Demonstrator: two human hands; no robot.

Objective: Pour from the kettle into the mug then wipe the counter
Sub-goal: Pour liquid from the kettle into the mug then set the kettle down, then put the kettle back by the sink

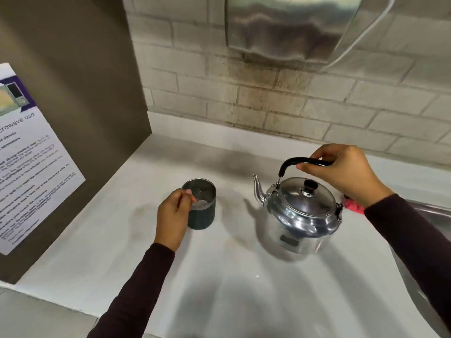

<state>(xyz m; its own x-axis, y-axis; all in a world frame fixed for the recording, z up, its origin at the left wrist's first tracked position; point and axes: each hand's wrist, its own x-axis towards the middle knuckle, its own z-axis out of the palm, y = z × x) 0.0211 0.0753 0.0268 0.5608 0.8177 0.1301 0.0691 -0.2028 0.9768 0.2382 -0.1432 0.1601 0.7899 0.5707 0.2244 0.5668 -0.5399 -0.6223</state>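
A shiny steel kettle (302, 215) with a black knob on its lid stands on the white counter (244, 276), spout pointing left. My right hand (341, 172) is closed around its black arched handle from the right. A dark mug (202, 208) with a metal inside stands upright left of the kettle. My left hand (172, 215) holds the mug at its near left side, thumb at the rim. A pink cloth (353, 206) shows just behind my right wrist, mostly hidden.
A brown panel (73, 118) with a printed microwave notice rises at the left. A tiled wall runs along the back, with a steel dispenser (280, 28) mounted above. A steel sink edge (434, 211) lies at the right.
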